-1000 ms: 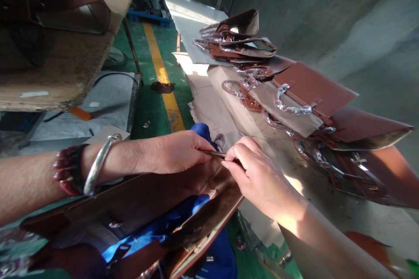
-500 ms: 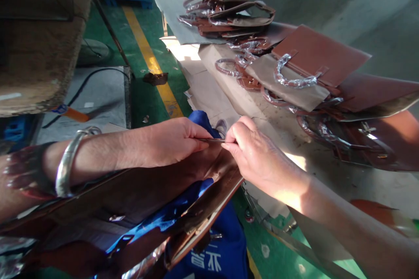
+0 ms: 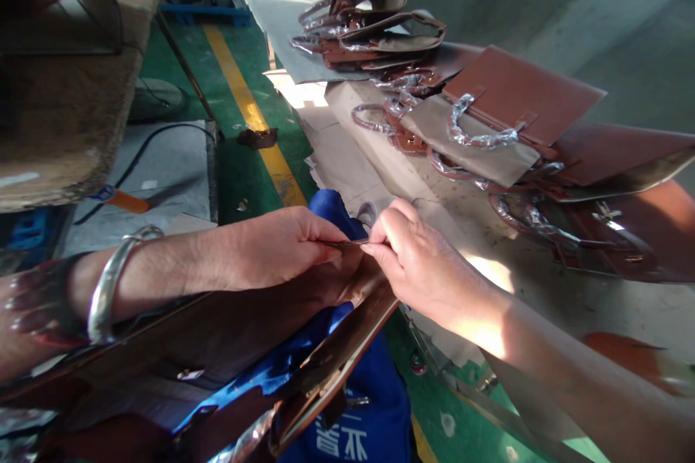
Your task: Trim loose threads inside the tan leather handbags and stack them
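Note:
A brown leather handbag (image 3: 233,340) lies across my lap over blue cloth (image 3: 358,405). My left hand (image 3: 276,246), with a metal bangle on the wrist, pinches the bag's top edge (image 3: 347,243) near its far corner. My right hand (image 3: 418,260) pinches the same thin edge just to the right, fingertips almost touching those of the left. Both hands are closed on that edge. Part of the bag beneath my forearms is in shadow.
A worktable (image 3: 489,282) to the right carries several brown handbags (image 3: 521,101) with plastic-wrapped handles (image 3: 478,134) and sheets of brown paper (image 3: 347,159). Green floor with a yellow line (image 3: 260,130) runs on the left, beside a cardboard-topped bench (image 3: 70,87).
Both hands stay pinched on the bag's edge and have drawn slightly closer together. The view has shifted a little, so the table's bags sit higher in frame.

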`<state>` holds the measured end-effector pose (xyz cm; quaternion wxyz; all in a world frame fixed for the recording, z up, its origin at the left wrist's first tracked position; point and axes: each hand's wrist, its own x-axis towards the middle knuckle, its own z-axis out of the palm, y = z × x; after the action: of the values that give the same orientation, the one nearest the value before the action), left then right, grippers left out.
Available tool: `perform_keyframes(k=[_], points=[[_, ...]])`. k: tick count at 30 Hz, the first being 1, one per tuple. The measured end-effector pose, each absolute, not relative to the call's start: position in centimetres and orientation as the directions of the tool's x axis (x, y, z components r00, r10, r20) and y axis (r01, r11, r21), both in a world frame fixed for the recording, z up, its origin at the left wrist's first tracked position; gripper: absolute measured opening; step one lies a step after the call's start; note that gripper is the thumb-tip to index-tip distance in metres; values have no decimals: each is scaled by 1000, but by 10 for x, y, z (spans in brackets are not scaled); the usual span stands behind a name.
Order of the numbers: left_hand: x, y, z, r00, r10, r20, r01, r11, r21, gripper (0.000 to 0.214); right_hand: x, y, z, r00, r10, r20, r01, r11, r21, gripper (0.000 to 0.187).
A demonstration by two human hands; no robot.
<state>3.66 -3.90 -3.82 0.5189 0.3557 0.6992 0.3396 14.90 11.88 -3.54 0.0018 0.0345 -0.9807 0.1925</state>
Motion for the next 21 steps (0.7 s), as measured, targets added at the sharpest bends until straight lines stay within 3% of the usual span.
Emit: perform_keyframes(k=[10, 13, 17, 21], points=[[34, -42, -38, -196, 863, -466, 87, 489, 868, 31, 148, 119, -42, -994, 49, 100, -9, 860, -510, 22], [32, -44, -39, -183, 852, -491, 49, 507, 861, 33, 148, 119, -46, -989, 88, 123, 3, 824, -567, 16], [31, -41, -38, -152, 854, -497, 54, 509, 859, 32, 146, 122, -46, -999, 5, 44, -24, 779, -626, 5], [34, -42, -32, -145, 846, -513, 52, 524, 850, 30, 145, 124, -43, -999, -46, 16, -46, 786, -617, 22]])
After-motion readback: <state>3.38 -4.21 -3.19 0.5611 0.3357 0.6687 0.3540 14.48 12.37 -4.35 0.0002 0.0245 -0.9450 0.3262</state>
